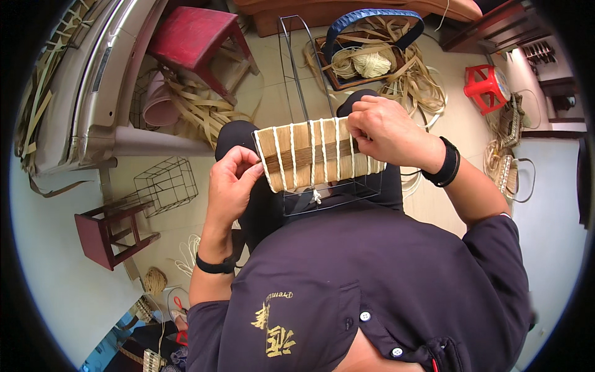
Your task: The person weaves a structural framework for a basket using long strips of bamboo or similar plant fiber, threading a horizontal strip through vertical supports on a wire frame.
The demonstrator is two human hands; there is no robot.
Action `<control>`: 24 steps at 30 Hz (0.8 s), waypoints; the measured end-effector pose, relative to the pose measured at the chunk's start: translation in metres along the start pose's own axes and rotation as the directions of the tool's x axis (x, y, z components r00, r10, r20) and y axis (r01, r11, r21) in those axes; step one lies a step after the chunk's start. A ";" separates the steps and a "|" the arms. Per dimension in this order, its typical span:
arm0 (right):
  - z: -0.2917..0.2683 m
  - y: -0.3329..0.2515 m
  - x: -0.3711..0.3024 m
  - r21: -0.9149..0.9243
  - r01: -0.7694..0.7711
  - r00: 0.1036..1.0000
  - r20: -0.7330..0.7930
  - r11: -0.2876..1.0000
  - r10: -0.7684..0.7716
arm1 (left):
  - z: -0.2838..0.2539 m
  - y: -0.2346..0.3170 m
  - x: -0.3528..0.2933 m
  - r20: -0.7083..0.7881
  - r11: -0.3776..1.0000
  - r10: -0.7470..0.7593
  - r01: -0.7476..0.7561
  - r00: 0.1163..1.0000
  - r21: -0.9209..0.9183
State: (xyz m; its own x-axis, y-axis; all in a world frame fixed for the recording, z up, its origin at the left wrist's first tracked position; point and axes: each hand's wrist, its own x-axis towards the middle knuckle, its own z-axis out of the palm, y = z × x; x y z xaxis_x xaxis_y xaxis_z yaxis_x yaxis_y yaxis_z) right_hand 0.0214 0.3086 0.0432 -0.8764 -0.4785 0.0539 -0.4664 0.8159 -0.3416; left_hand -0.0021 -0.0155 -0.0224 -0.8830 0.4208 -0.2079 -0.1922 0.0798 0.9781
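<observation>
On my lap rests a black wire basket frame (372,193), its tall wire handle (298,74) pointing away from me. A woven panel (302,166) of flat tan strips, with a darker brown band along its middle, covers one side. Several white cords (313,146) cross the strips from top to bottom, and a knotted white end hangs below. My left hand (230,186) pinches the panel's left edge between thumb and forefinger. Over the panel's upper right part, my right hand (383,129) is closed, its fingertips against the strips; what it holds is hidden.
Beyond my knees stands a tray (339,80) with cream yarn (372,63), a blue-wrapped handle (339,25) and loose tan strips (427,87). A dark red stool (192,40) is at far left, a bright red stool (486,90) at right. Another wire frame (166,186) lies left.
</observation>
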 end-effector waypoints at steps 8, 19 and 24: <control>-0.002 -0.004 0.000 -0.012 -0.010 1.000 0.018 1.000 0.010 | -0.014 -0.008 0.007 0.110 0.983 -0.074 0.091 0.991 -0.160; -0.004 0.007 0.002 0.062 0.021 0.999 0.045 0.998 -0.024 | -0.014 -0.014 0.003 0.104 0.903 -0.101 0.135 0.989 -0.407; -0.013 0.016 0.001 0.161 0.025 0.992 0.120 0.987 -0.045 | -0.020 -0.022 0.000 0.114 0.964 -0.055 0.083 0.992 -0.253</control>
State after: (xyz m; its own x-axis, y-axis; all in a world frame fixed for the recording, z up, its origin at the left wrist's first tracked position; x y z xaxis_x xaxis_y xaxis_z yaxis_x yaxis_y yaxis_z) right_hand 0.0120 0.3252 0.0504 -0.8339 -0.5502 -0.0440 -0.4629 0.7406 -0.4871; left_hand -0.0070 -0.0355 -0.0441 -0.8167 0.5157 -0.2591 -0.3665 -0.1166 0.9231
